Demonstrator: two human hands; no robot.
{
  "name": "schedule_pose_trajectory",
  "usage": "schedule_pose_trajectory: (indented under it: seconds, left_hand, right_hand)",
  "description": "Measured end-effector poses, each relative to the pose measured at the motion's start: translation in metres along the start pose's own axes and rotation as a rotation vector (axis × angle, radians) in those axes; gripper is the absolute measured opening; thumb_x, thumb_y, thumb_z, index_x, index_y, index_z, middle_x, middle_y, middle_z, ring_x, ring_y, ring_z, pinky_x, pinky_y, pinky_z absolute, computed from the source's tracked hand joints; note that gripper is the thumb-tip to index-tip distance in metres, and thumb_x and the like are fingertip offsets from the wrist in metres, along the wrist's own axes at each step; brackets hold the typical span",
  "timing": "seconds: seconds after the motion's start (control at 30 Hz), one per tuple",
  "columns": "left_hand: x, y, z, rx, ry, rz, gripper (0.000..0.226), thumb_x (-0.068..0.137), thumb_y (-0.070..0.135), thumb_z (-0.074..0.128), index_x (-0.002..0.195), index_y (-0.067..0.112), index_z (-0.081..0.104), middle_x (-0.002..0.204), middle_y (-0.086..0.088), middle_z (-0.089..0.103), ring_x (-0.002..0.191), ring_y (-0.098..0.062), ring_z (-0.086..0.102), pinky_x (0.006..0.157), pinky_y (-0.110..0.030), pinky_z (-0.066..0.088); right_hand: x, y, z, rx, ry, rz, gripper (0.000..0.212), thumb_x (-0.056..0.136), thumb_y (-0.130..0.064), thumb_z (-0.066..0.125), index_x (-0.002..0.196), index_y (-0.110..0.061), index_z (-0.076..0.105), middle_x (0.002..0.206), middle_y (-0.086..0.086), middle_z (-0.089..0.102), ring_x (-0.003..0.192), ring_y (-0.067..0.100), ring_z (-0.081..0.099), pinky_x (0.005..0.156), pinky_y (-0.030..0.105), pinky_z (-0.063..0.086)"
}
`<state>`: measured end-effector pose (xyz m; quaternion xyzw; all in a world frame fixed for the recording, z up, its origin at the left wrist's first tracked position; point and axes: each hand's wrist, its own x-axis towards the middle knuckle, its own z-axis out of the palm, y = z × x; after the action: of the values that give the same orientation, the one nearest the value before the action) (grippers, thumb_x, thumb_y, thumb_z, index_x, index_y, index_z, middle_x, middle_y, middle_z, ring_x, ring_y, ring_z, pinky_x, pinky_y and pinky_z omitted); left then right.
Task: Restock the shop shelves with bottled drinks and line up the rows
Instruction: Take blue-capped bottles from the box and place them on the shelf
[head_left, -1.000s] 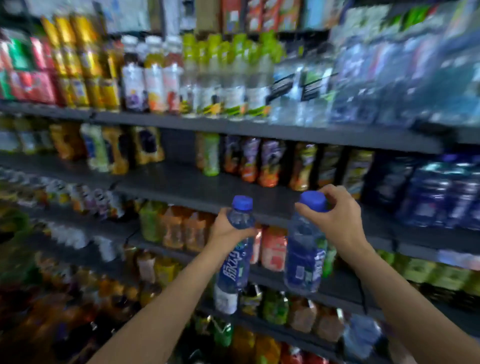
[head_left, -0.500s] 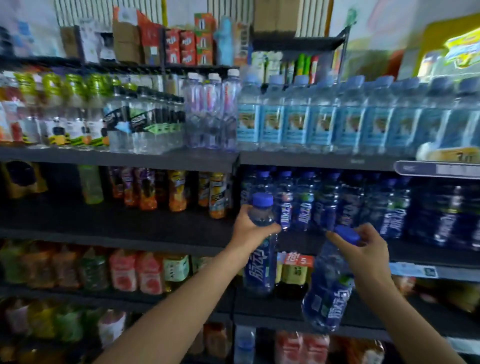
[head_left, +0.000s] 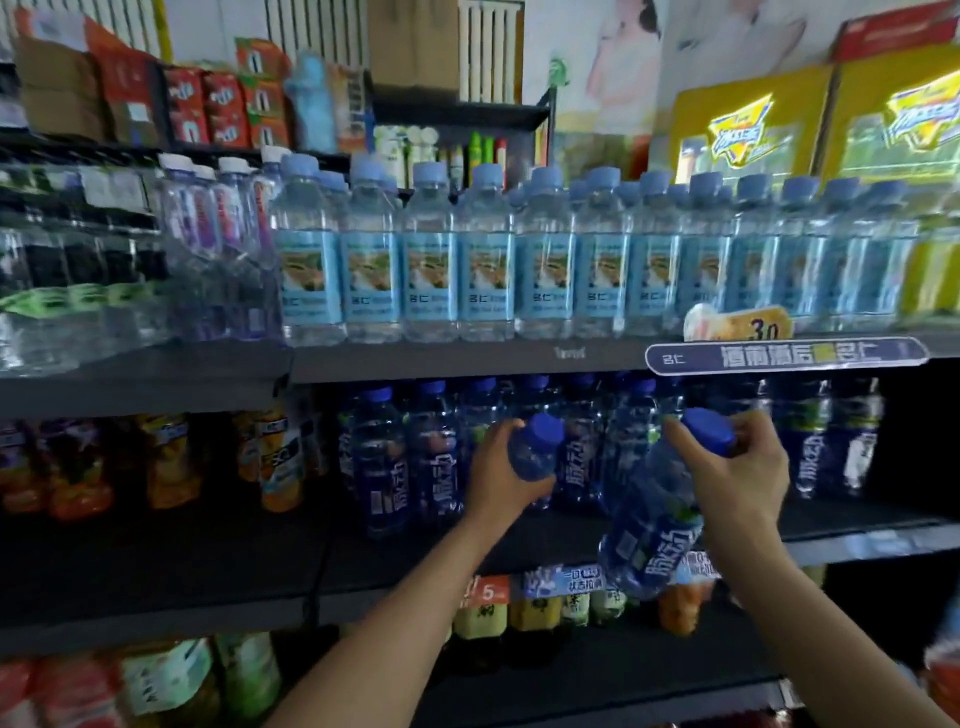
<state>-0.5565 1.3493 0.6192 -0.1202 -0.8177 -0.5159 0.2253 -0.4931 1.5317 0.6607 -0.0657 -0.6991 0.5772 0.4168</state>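
Your left hand (head_left: 506, 478) grips a clear plastic bottle with a dark blue cap (head_left: 535, 457). Your fingers curl round its neck. It sits at the front of the row of dark blue drink bottles (head_left: 405, 462) on the dark middle shelf (head_left: 156, 571), and you cannot tell if it touches the shelf.

Your right hand (head_left: 737, 478) holds a second blue-capped bottle with a blue label (head_left: 652, 535) by its top. Your fingers wrap round the cap. This bottle tilts, its bottom down and to the left, out in front of the shelf edge.

On the shelf above stands a long row of clear water bottles with light blue labels (head_left: 545, 275). Orange juice bottles (head_left: 275, 457) stand to the left.
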Motion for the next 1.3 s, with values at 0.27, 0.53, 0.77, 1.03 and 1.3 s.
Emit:
schedule_pose_trajectory:
  seconds: [0.27, 0.53, 0.77, 1.03, 1.3]
  left_hand:
    - [0.036, -0.028, 0.002, -0.248, 0.11, -0.157, 0.056, 0.073, 0.007, 0.076, 0.112, 0.025, 0.039, 0.095, 0.007, 0.059, 0.083, -0.005, 0.058, 0.076, -0.023, 0.047]
    - [0.03, -0.046, -0.005, 0.015, 0.033, -0.226, 0.073, 0.07, 0.025, 0.079, 0.13, 0.008, 0.04, 0.122, -0.005, 0.054, 0.113, -0.019, 0.054, 0.094, -0.027, 0.043]
    - [-0.005, -0.052, 0.013, 0.257, 0.045, -0.384, 0.09, 0.078, 0.014, 0.072, 0.145, 0.013, 0.013, 0.147, -0.008, 0.031, 0.133, -0.023, 0.034, 0.098, -0.023, 0.03]
    - [-0.01, -0.051, 0.037, 0.481, 0.128, -0.445, 0.093, 0.079, 0.024, 0.072, 0.145, 0.011, 0.009, 0.143, -0.019, 0.03, 0.128, -0.033, 0.037, 0.096, -0.037, 0.038]
    - [-0.012, -0.038, 0.037, 0.58, 0.106, -0.555, 0.094, 0.085, 0.02, 0.066, 0.148, 0.021, -0.004, 0.148, -0.015, 0.027, 0.126, -0.031, 0.043, 0.096, -0.038, 0.042]
  right_hand:
    - [0.008, 0.027, 0.06, 0.057, -0.074, 0.007, 0.033, 0.072, -0.029, 0.075, 0.078, -0.018, 0.045, 0.084, 0.01, 0.052, 0.075, 0.03, 0.052, 0.069, 0.046, 0.051]
    - [0.034, 0.029, 0.115, -0.043, -0.776, 0.1, 0.051, 0.079, -0.024, 0.073, 0.115, -0.011, 0.04, 0.117, 0.005, 0.044, 0.117, 0.023, 0.043, 0.088, 0.034, 0.039]
    - [0.043, 0.075, 0.096, -0.239, -0.962, -0.084, 0.104, 0.069, -0.017, 0.081, 0.147, -0.018, 0.012, 0.144, 0.006, 0.039, 0.126, 0.027, 0.045, 0.096, 0.038, 0.042]
    - [0.049, 0.083, 0.102, -0.689, -0.789, -0.189, 0.104, 0.08, -0.046, 0.067, 0.148, -0.018, -0.007, 0.149, 0.017, 0.022, 0.127, 0.038, 0.041, 0.09, 0.046, 0.047]
    - [0.04, 0.073, 0.095, -0.551, -0.747, -0.212, 0.093, 0.085, -0.034, 0.065, 0.148, -0.012, 0.0, 0.148, 0.023, 0.012, 0.133, 0.041, 0.022, 0.097, 0.046, 0.041]
